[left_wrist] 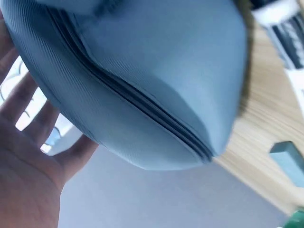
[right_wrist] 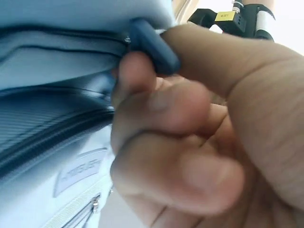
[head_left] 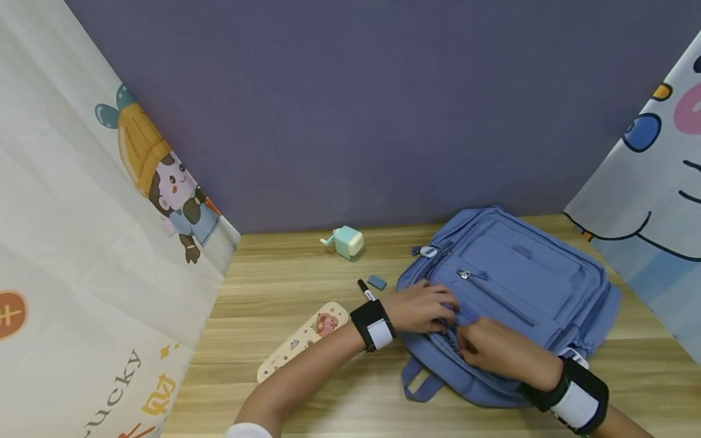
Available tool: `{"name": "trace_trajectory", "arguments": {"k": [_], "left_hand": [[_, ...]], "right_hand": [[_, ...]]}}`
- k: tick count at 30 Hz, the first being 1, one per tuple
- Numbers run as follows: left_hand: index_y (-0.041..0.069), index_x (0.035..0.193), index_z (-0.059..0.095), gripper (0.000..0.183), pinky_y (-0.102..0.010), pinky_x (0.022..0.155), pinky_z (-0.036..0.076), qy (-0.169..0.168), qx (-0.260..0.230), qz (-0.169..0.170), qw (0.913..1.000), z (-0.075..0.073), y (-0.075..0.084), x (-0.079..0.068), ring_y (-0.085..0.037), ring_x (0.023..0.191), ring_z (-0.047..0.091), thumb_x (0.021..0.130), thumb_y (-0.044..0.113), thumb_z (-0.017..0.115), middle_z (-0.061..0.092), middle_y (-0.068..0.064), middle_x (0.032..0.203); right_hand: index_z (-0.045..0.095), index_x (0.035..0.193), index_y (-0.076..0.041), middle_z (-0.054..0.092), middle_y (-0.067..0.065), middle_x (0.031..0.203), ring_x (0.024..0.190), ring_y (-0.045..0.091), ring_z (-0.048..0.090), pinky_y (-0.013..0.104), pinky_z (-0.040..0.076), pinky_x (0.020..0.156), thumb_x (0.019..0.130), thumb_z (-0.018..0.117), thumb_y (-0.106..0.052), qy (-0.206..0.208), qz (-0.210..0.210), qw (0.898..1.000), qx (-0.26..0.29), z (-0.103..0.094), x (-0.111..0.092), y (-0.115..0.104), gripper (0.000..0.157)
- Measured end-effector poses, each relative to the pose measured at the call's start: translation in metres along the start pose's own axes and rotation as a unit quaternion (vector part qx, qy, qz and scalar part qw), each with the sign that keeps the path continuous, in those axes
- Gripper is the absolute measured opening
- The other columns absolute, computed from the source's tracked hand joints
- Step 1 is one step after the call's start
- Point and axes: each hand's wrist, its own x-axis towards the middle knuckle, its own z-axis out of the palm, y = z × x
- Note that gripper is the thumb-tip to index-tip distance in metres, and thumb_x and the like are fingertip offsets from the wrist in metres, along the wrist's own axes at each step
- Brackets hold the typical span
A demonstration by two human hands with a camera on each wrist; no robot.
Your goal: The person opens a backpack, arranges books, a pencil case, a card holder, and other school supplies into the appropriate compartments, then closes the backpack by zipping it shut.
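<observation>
A blue backpack point(head_left: 526, 261) lies on the wooden table, its front facing up. My left hand point(head_left: 421, 306) rests on the near-left part of the bag; in the left wrist view its fingers spread fairly straight along the fabric edge, beside a long zipper point(left_wrist: 142, 102). Close to its right, my right hand point(head_left: 504, 353) pinches a blue zipper pull point(right_wrist: 153, 46) between thumb and forefinger, the other fingers curled in. In the right wrist view, the zipper seams and folds of the bag run left from the pull.
Left of the bag lie a black-and-white marker point(head_left: 366, 289) and a small blue eraser point(head_left: 377, 281). A mint pencil sharpener point(head_left: 348, 243) with a crank stands near the back wall. A cream pencil case point(head_left: 301, 342) with printed pictures lies by my left forearm.
</observation>
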Motion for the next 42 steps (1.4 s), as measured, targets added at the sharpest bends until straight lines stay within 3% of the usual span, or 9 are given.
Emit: {"name": "trace_trajectory", "arguments": {"k": [4, 8, 17, 29, 42], "left_hand": [[0.029, 0.109, 0.077, 0.01, -0.027, 0.101, 0.051, 0.002, -0.021, 0.023, 0.9995, 0.001, 0.004, 0.003, -0.006, 0.114, 0.062, 0.103, 0.035, 0.072, 0.07, 0.013, 0.122], [0.025, 0.105, 0.074, 0.005, -0.021, 0.096, 0.048, 0.013, -0.065, 0.028, 0.9974, 0.003, 0.002, 0.001, -0.007, 0.106, 0.062, 0.104, 0.028, 0.071, 0.071, 0.011, 0.116], [0.021, 0.104, 0.071, 0.005, -0.019, 0.088, 0.043, 0.023, -0.118, 0.014, 0.9926, 0.003, -0.001, -0.001, -0.007, 0.098, 0.059, 0.106, 0.022, 0.067, 0.069, 0.007, 0.104], [0.02, 0.102, 0.065, 0.006, -0.017, 0.086, 0.036, 0.032, -0.143, 0.009, 0.9892, 0.005, -0.004, -0.003, -0.004, 0.094, 0.052, 0.108, 0.019, 0.063, 0.062, 0.007, 0.103], [0.017, 0.096, 0.064, 0.008, -0.013, 0.078, 0.037, 0.046, -0.184, 0.016, 0.9818, 0.009, -0.005, -0.004, -0.003, 0.087, 0.051, 0.102, 0.012, 0.067, 0.062, 0.004, 0.098]], "right_hand": [[0.049, 0.072, -0.023, 0.033, -0.016, 0.059, 0.049, -0.004, 0.03, 0.018, 0.027, 0.048, 0.091, 0.074, -0.004, -0.003, 0.003, 1.0, -0.019, -0.001, -0.004, -0.003, 0.037], [0.05, 0.07, -0.025, 0.035, -0.017, 0.058, 0.048, -0.004, 0.031, 0.018, 0.027, 0.048, 0.086, 0.075, -0.003, -0.018, 0.013, 1.0, -0.006, -0.004, -0.011, 0.002, 0.037], [0.053, 0.069, -0.026, 0.04, -0.02, 0.058, 0.051, -0.005, 0.034, 0.019, 0.032, 0.052, 0.08, 0.078, -0.003, -0.029, 0.013, 0.999, 0.013, -0.008, -0.042, 0.025, 0.036], [0.052, 0.068, -0.025, 0.04, -0.019, 0.062, 0.056, -0.004, 0.035, 0.022, 0.032, 0.054, 0.077, 0.079, -0.007, -0.034, 0.067, 0.997, 0.01, -0.01, -0.075, 0.04, 0.034], [0.045, 0.067, -0.023, 0.029, -0.016, 0.06, 0.055, -0.003, 0.027, 0.023, 0.026, 0.055, 0.079, 0.072, -0.002, -0.026, 0.133, 0.991, 0.02, -0.014, -0.106, 0.072, 0.037]]}}
